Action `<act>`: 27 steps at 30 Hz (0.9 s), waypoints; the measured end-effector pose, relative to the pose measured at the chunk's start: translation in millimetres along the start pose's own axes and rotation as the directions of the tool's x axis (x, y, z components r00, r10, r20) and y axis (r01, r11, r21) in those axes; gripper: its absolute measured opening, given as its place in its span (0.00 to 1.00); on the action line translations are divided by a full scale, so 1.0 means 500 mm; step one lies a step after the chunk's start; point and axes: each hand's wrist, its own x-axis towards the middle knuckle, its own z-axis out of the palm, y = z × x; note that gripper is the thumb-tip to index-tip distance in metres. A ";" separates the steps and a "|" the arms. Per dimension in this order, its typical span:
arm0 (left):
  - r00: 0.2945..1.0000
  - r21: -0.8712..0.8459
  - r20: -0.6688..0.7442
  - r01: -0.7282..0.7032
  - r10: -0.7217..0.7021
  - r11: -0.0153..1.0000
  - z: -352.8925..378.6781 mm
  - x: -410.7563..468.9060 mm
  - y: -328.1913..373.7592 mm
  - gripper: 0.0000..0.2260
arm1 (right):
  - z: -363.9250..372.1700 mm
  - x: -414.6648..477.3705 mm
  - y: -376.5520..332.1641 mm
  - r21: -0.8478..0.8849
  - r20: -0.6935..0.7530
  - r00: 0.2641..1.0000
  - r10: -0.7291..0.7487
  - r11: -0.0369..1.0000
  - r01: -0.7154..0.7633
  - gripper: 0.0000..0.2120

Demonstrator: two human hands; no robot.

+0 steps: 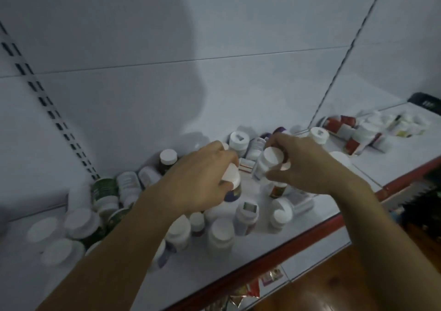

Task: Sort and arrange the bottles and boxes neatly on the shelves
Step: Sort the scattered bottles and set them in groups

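Both my hands reach over a white shelf crowded with pill bottles. My left hand grips a white-capped bottle with a dark purple label, fingers curled round its top. My right hand holds a white bottle by its cap end, thumb below and fingers above. Between the two held bottles lies a small white box with a red stripe. Several more white-capped bottles stand or lie under and around my forearms, and green-labelled bottles lie at the left.
The shelf has a red front edge and a white back panel with a slotted upright at the left. Red-and-white boxes and more bottles lie on the adjoining shelf section at the right. Packets show on a lower level.
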 end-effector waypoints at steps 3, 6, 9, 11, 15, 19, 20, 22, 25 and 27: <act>0.995 0.090 0.060 0.079 -0.084 0.993 0.032 0.055 0.022 0.09 | 0.046 0.017 0.031 -0.096 0.051 0.998 -0.031 0.995 0.036 0.21; 0.975 0.239 0.136 0.141 -0.177 0.961 0.064 0.100 0.034 0.06 | 0.090 0.027 0.047 -0.200 0.121 0.988 -0.095 0.973 0.118 0.24; 0.945 0.255 0.236 0.163 -0.225 0.953 0.073 0.117 0.031 0.16 | 0.076 0.036 0.085 -0.068 0.240 0.956 -0.170 0.979 0.191 0.29; 0.936 0.194 0.237 0.216 -0.260 0.957 0.050 0.119 0.026 0.18 | 0.040 0.052 0.129 0.113 0.228 0.945 -0.233 0.971 0.212 0.24; 0.934 0.242 0.074 0.324 -0.350 0.915 0.013 0.122 0.022 0.17 | 0.018 0.156 0.215 0.062 0.089 0.959 -0.268 0.963 0.263 0.13; 0.964 0.269 0.041 0.242 -0.263 0.932 0.035 0.135 0.119 0.13 | 0.079 0.262 0.237 -0.226 0.368 0.868 -0.334 0.873 0.431 0.21; 0.977 0.228 0.068 0.184 -0.204 0.956 0.048 0.140 0.155 0.12 | 0.097 0.272 0.239 -0.274 0.429 0.839 -0.334 0.837 0.473 0.23; 0.986 0.161 0.158 0.022 -0.047 0.987 0.088 0.152 0.219 0.11 | 0.124 0.274 0.239 -0.399 0.464 0.823 -0.328 0.752 0.525 0.24; 0.966 0.279 0.252 -0.123 0.051 0.952 0.163 0.176 0.254 0.15 | 0.132 0.263 0.236 -0.477 0.378 0.857 -0.351 0.719 0.505 0.24; 0.962 0.411 0.270 -0.078 -0.040 0.908 0.202 0.184 0.252 0.21 | 0.116 0.259 0.240 -0.423 0.292 0.886 -0.361 0.782 0.458 0.26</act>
